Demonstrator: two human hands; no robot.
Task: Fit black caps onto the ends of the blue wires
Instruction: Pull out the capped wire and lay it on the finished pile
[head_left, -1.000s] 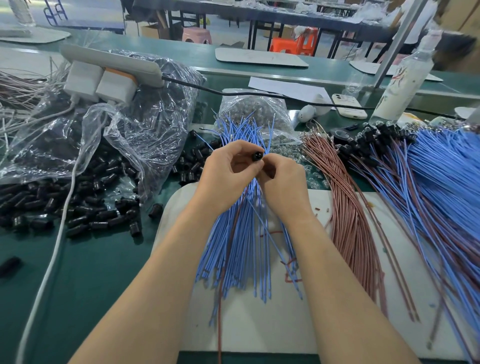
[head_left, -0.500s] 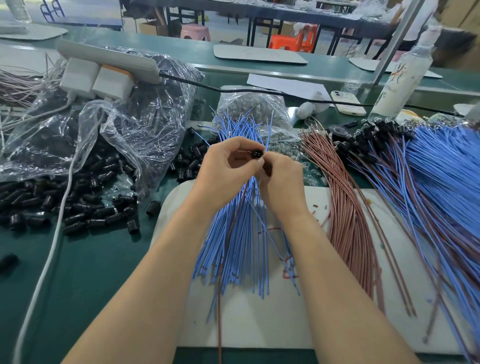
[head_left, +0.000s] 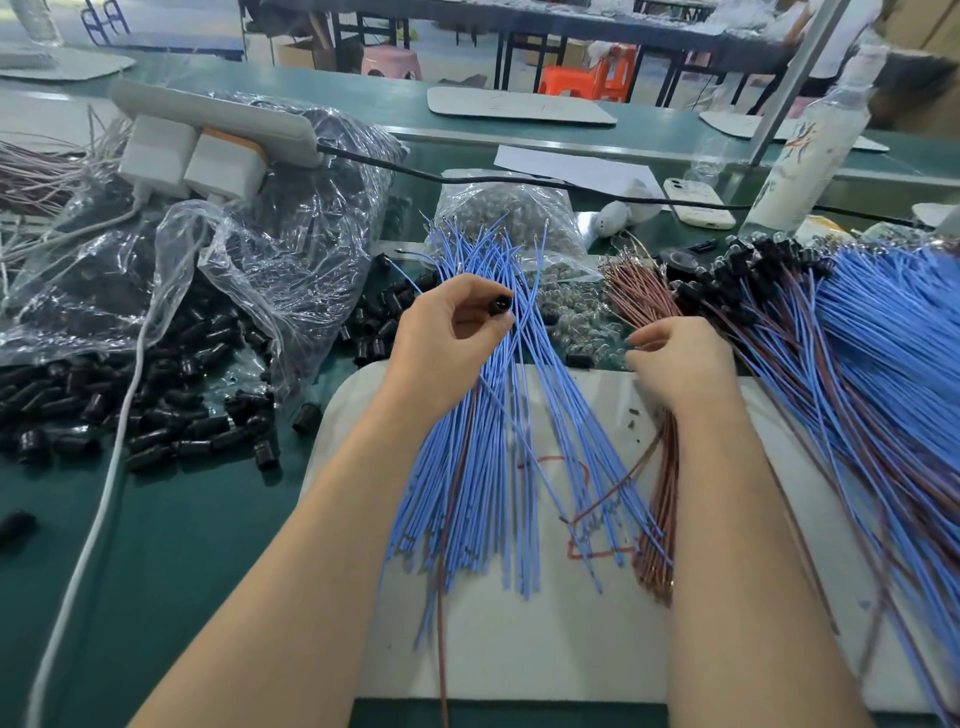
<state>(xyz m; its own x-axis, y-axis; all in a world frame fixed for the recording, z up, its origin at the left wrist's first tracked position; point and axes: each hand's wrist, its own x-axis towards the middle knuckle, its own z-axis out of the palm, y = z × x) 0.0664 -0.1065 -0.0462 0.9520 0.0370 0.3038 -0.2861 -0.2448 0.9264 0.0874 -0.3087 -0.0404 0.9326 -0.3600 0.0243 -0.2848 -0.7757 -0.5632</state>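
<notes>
Pinching a black cap (head_left: 501, 303) between thumb and forefinger, the left hand (head_left: 447, 343) holds it near the far ends of the fanned blue wires (head_left: 483, 467), likely ready to take one. The right hand (head_left: 675, 364) curls beside the brown wires (head_left: 660, 519); whether it holds anything, I cannot tell. Loose caps (head_left: 156, 415) crowd the white mat (head_left: 519, 649) along its left edge; bare mat lies nearer the body.
</notes>
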